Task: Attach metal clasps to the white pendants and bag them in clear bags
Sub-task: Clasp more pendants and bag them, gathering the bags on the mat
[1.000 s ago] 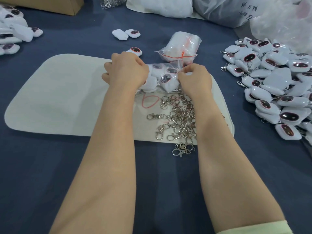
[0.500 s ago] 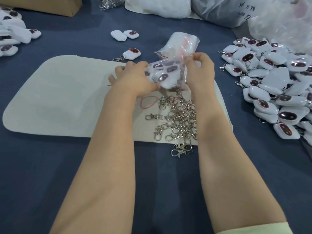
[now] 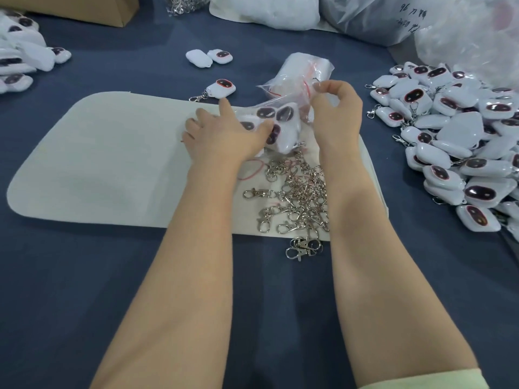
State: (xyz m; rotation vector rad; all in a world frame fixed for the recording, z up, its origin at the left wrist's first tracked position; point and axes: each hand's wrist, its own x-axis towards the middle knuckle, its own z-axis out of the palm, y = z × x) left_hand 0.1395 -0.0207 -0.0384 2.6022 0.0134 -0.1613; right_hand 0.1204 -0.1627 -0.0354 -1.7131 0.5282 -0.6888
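A clear bag stuffed with several white pendants lies at the far edge of the pale mat. My left hand grips the bag's body from the left. My right hand pinches the bag's top edge by its red seal line. A heap of metal clasps lies on the mat between my forearms, beside a red rubber band. One pendant with a clasp lies just beyond the mat.
A big pile of pendants covers the right of the blue cloth. Another filled clear bag sits behind my hands. Two loose pendants lie farther back, more pendants at far left, a cardboard box and plastic sacks at the back.
Both hands lifted the bag off the mat and turned it. My right hand rose to the bag's top edge; my left hand shifted to its left side.
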